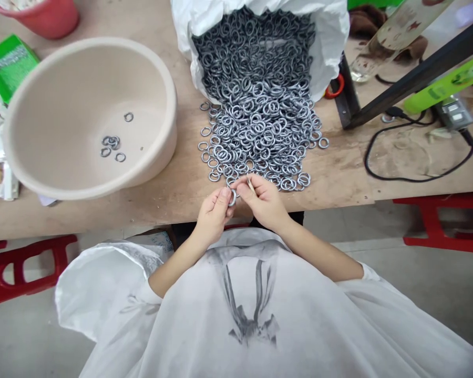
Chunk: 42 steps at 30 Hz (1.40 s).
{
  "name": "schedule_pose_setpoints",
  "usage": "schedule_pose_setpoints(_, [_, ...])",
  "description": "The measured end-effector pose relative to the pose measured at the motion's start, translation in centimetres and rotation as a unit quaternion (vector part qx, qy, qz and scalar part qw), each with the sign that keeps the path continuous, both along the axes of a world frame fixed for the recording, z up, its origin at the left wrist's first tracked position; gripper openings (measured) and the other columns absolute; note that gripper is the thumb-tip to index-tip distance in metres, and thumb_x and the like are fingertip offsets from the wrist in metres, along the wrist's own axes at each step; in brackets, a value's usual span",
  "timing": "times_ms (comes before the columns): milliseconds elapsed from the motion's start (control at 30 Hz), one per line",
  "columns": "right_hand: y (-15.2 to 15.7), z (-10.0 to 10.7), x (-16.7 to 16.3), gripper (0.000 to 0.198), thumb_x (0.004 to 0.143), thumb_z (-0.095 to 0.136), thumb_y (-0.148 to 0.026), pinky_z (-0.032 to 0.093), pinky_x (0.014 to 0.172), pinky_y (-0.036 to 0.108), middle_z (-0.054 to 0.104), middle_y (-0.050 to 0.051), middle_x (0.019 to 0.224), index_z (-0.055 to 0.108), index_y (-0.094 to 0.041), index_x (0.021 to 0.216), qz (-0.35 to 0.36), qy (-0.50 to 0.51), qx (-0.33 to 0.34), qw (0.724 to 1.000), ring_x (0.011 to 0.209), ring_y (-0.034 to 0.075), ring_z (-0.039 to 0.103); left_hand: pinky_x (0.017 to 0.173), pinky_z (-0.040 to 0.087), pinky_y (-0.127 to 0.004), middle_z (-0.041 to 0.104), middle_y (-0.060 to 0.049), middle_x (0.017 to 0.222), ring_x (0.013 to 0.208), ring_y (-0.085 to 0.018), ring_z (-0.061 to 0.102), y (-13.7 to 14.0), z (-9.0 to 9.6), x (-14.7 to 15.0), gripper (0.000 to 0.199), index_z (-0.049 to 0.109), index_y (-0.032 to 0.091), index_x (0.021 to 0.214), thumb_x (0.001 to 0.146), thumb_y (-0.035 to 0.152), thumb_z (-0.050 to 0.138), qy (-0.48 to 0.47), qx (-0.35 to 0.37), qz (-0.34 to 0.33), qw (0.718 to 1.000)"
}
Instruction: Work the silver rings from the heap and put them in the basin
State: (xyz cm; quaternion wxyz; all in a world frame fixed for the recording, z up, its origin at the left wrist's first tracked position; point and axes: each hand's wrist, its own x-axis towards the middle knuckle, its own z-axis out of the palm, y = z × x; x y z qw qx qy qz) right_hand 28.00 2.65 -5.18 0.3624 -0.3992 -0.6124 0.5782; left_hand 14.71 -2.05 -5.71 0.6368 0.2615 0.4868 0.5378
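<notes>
At the table's front edge, my left hand [213, 212] pinches a grey metal ring [233, 197] between thumb and fingers. My right hand [267, 203] is close beside it, closed on a thin pale stick-like tool [250, 184] whose kind I cannot make out. Its fingertips are next to the ring; whether they touch it is unclear. Just beyond both hands lies a heap of loose grey rings [260, 126], spilling out of a white sack [183, 31]. Several rings [111, 142] rest inside a beige basin [167, 100] on the left.
A red tub [59, 21] and a green box [27, 58] stand at the back left. On the right are a dark metal frame [349, 100], a clear bottle [378, 47] and a black cable [368, 152]. Red stools [429, 220] flank the table below.
</notes>
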Motion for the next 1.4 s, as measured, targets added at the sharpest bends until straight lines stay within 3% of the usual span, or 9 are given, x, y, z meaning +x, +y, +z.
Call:
schedule_pose_setpoints(67, [0.0, -0.1, 0.2, 0.049, 0.090, 0.049, -0.069, 0.037, 0.065, 0.028, 0.056, -0.001, 0.072, 0.058, -0.021, 0.082, -0.004, -0.064, 0.059, 0.996, 0.068, 0.015, 0.049, 0.037, 0.018, -0.017, 0.036, 0.007, 0.052, 0.042, -0.004, 0.026, 0.0, 0.4, 0.0, 0.052, 0.046, 0.019, 0.066, 0.073, 0.062, 0.074, -0.018, -0.013, 0.010, 1.000])
schedule_pose_setpoints(200, [-0.6, -0.2, 0.4, 0.053, 0.094, 0.040, -0.068, 0.024, 0.058, 0.029, 0.046, -0.001, 0.063, 0.049, -0.021, 0.070, 0.075, -0.176, 0.204, 0.960, 0.059, 0.013, 0.039, 0.037, 0.018, -0.017, 0.033, 0.009, 0.050, 0.039, -0.003, 0.023, 0.0, 1.1, 0.0, 0.052, 0.044, 0.019, 0.067, 0.072, 0.061, 0.075, -0.041, -0.037, 0.036, 0.998])
schedule_pose_setpoints(367, [-0.8, -0.3, 0.4, 0.051, 0.099, 0.035, -0.060, 0.020, 0.057, 0.030, 0.047, 0.000, 0.065, 0.045, -0.021, 0.068, 0.092, -0.227, 0.270, 0.931, 0.059, 0.013, 0.036, 0.036, 0.018, -0.018, 0.033, 0.010, 0.049, 0.038, -0.003, 0.023, 0.0, 1.0, 0.0, 0.053, 0.045, 0.019, 0.068, 0.069, 0.062, 0.077, -0.042, -0.047, 0.040, 0.997])
schedule_pose_setpoints(667, [-0.7, -0.3, -0.2, 0.051, 0.099, 0.038, -0.058, 0.019, 0.057, 0.029, 0.047, -0.001, 0.061, 0.043, -0.021, 0.065, 0.102, -0.231, 0.235, 0.939, 0.057, 0.012, 0.038, 0.036, 0.020, -0.016, 0.036, 0.009, 0.051, 0.040, -0.003, 0.026, -0.1, 0.7, -0.7, 0.053, 0.046, 0.018, 0.068, 0.067, 0.059, 0.080, -0.047, -0.046, 0.037, 0.997])
schedule_pose_setpoints(867, [1.6, -1.1, 0.7, 0.050, 0.098, 0.039, -0.058, 0.023, 0.056, 0.027, 0.038, -0.005, 0.054, 0.037, -0.022, 0.063, -0.081, -0.235, 0.160, 0.955, 0.053, 0.011, 0.036, 0.038, 0.022, -0.015, 0.037, 0.008, 0.050, 0.040, -0.002, 0.028, -1.3, 0.0, -1.6, 0.050, 0.046, 0.017, 0.064, 0.074, 0.057, 0.075, -0.041, -0.044, -0.027, 0.998])
schedule_pose_setpoints(1033, [1.4, -1.3, -0.5, 0.041, 0.088, 0.059, -0.060, 0.033, 0.061, 0.024, 0.062, -0.002, 0.076, 0.060, -0.019, 0.094, 0.065, -0.192, 0.192, 0.960, 0.065, 0.012, 0.053, 0.037, 0.021, -0.014, 0.038, 0.009, 0.051, 0.040, -0.002, 0.028, -1.5, -0.5, -2.1, 0.051, 0.045, 0.017, 0.066, 0.070, 0.056, 0.078, -0.054, -0.070, -0.001, 0.996])
schedule_pose_setpoints(1133, [2.1, -1.8, -1.5, 0.039, 0.093, 0.054, -0.056, 0.035, 0.063, 0.025, 0.066, 0.002, 0.079, 0.063, -0.019, 0.095, 0.040, -0.295, 0.189, 0.936, 0.070, 0.016, 0.059, 0.038, 0.023, -0.014, 0.039, 0.008, 0.051, 0.039, -0.002, 0.029, -1.9, -0.5, -2.8, 0.050, 0.046, 0.017, 0.065, 0.070, 0.055, 0.078, -0.054, -0.072, -0.013, 0.996])
schedule_pose_setpoints(1267, [3.0, -1.8, -2.0, 0.037, 0.090, 0.058, -0.055, 0.036, 0.065, 0.029, 0.073, 0.009, 0.093, 0.067, -0.019, 0.093, 0.039, -0.491, 0.212, 0.844, 0.083, 0.024, 0.065, 0.038, 0.027, -0.015, 0.048, 0.005, 0.054, 0.040, -0.003, 0.037, -2.6, -0.5, -4.3, 0.041, 0.051, 0.016, 0.066, 0.073, 0.047, 0.077, -0.035, -0.073, 0.025, 0.996])
schedule_pose_setpoints(1400, [2.9, -1.7, -2.5, 0.028, 0.093, 0.055, -0.044, 0.039, 0.067, 0.031, 0.074, 0.008, 0.104, 0.067, -0.020, 0.101, 0.044, -0.502, 0.203, 0.840, 0.090, 0.025, 0.068, 0.037, 0.030, -0.015, 0.056, 0.003, 0.058, 0.038, -0.004, 0.040, -2.0, -0.8, -5.6, 0.034, 0.054, 0.016, 0.064, 0.067, 0.040, 0.076, -0.051, -0.063, 0.051, 0.995])
